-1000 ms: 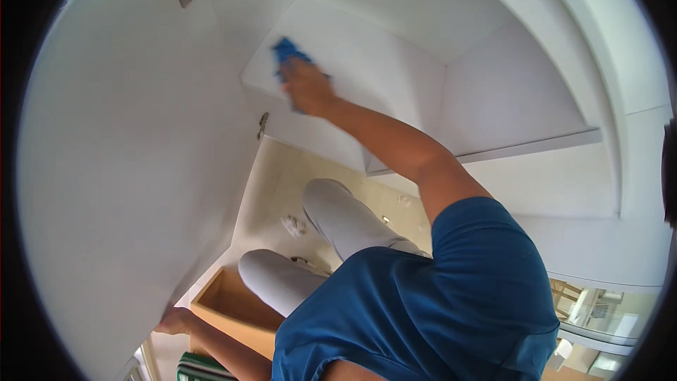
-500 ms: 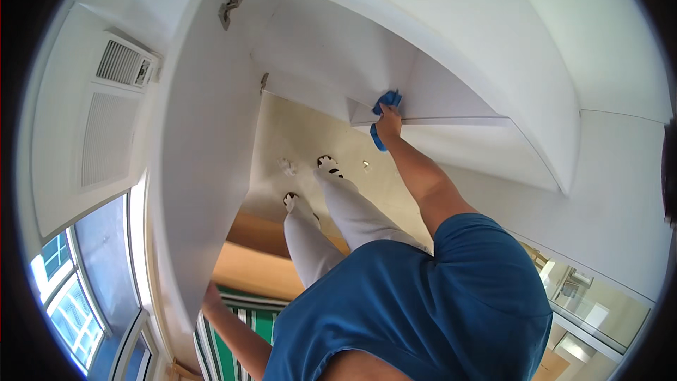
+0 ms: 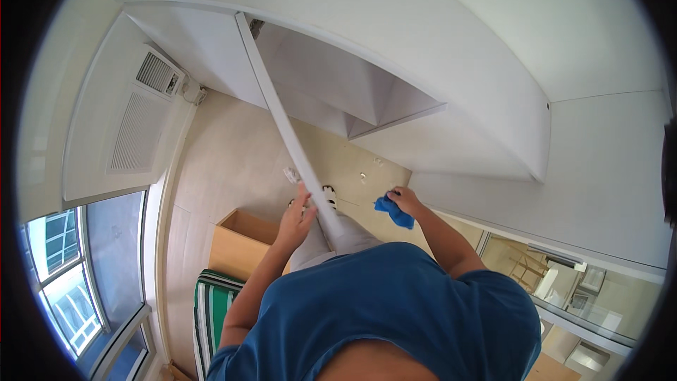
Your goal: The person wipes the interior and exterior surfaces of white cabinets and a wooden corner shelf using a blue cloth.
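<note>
One white wall cabinet [image 3: 423, 120], the largest item, fills the far and right part of the scene above you; its interior shows open at far centre.

One white cabinet door [image 3: 285, 130], seen edge-on: its long axis runs from the far top of the cabinet down toward you, the near end pointing at your lap. It stands between your two hands and splits the scene into left and right.

One white air-conditioning unit [image 3: 137, 123] with two grilles sits on the wall at far left, with one window [image 3: 67, 289] below it, nearer on the left.

One wooden box [image 3: 243, 247] stands on the beige floor [image 3: 226, 162] left of your legs; one green-and-white striped cushion [image 3: 215, 310] lies just nearer.

Your left hand [image 3: 297, 219] touches the left face of the door edge near its lower end, fingers spread and laid along it.

Your right hand [image 3: 405, 201] is right of the door, apart from it, fingers curled and pinching one blue cloth [image 3: 393, 212], bunched up and hanging just under the hand.

Two feet in sandals [image 3: 328, 199] show on the floor beside the door's near end.
</note>
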Demonstrator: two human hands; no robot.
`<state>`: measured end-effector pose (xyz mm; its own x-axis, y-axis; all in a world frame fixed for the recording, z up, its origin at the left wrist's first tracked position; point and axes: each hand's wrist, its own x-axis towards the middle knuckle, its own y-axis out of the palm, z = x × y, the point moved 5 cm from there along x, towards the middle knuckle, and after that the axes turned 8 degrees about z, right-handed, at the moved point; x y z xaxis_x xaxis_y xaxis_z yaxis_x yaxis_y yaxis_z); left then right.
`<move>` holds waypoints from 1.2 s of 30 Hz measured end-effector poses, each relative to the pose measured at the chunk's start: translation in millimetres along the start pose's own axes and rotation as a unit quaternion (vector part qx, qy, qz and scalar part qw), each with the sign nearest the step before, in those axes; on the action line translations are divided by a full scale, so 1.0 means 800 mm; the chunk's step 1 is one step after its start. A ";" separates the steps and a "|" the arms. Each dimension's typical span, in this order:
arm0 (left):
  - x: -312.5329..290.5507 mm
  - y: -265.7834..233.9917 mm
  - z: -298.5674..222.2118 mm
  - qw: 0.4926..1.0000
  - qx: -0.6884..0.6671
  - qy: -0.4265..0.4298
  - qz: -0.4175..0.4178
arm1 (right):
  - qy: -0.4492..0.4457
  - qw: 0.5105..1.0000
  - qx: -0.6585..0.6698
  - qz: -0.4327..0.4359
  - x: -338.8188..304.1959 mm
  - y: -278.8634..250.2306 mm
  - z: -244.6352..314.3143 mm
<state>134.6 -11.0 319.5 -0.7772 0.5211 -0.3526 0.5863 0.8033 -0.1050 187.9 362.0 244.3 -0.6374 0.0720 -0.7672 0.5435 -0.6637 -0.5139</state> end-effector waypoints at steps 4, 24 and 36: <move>0.054 0.044 -0.061 1.000 -0.025 0.011 0.012 | 0.012 0.985 0.172 0.008 -0.018 -0.001 -0.042; -0.015 -0.042 -0.128 0.971 0.038 -0.013 -0.238 | -0.169 0.917 0.139 -0.333 0.228 -0.129 0.152; -0.049 -0.104 -0.114 0.949 -0.015 -0.146 -0.281 | -0.315 0.829 -0.198 -0.418 0.520 -0.079 0.323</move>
<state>94.9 -72.0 427.0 -0.8662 -0.0898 -0.4915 0.0881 0.9409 -0.3270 -252.4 241.2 56.9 -0.9725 -0.1029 0.2090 -0.1745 -0.2729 -0.9461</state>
